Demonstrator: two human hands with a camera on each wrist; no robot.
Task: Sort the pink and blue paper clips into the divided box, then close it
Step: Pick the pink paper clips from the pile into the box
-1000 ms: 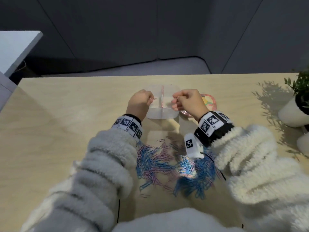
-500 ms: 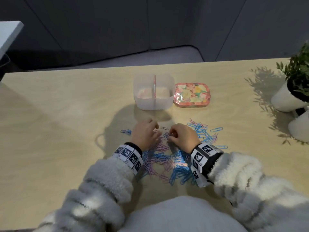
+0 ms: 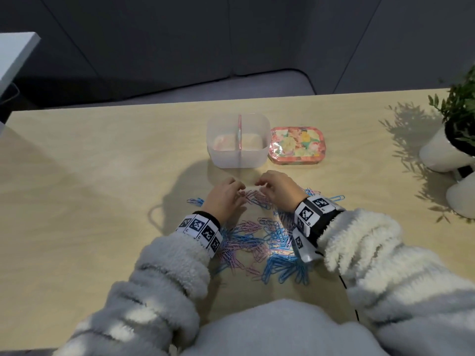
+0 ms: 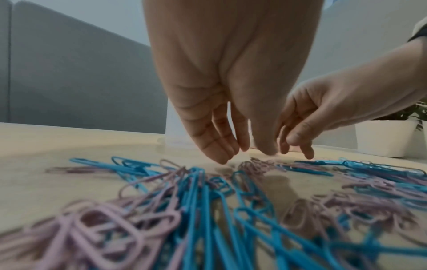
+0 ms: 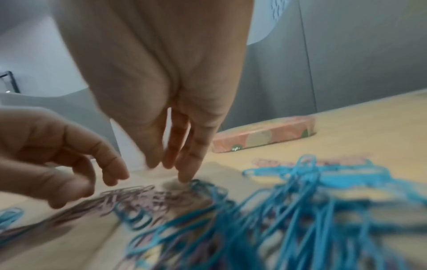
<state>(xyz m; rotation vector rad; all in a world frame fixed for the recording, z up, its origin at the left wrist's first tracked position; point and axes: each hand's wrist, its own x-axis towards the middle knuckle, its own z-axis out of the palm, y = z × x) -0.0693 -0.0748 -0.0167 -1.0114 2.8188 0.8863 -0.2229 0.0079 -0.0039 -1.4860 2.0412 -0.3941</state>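
Observation:
A mixed pile of pink and blue paper clips [image 3: 257,240] lies on the wooden table in front of me. Behind it stands the translucent divided box [image 3: 223,155], open, with a pink divider; its contents are hard to make out. The floral lid [image 3: 295,146] lies flat to the box's right. My left hand [image 3: 240,192] hovers over the pile's far edge, fingers hanging relaxed just above the clips [image 4: 208,182], holding nothing. My right hand [image 3: 259,185] is close beside it, fingers pointing down, one fingertip [image 5: 184,178] at a blue clip [image 5: 203,184].
White pots with a green plant [image 3: 460,116] stand at the table's right edge. A few stray blue clips [image 3: 195,200] lie left of the pile and more lie at its right [image 3: 336,197]. Bare table [image 3: 90,188] stretches to the left.
A second ago both hands were at the box, the left pinching a pink clip. They have come back to the pile and now hover at its far edge, holding nothing.

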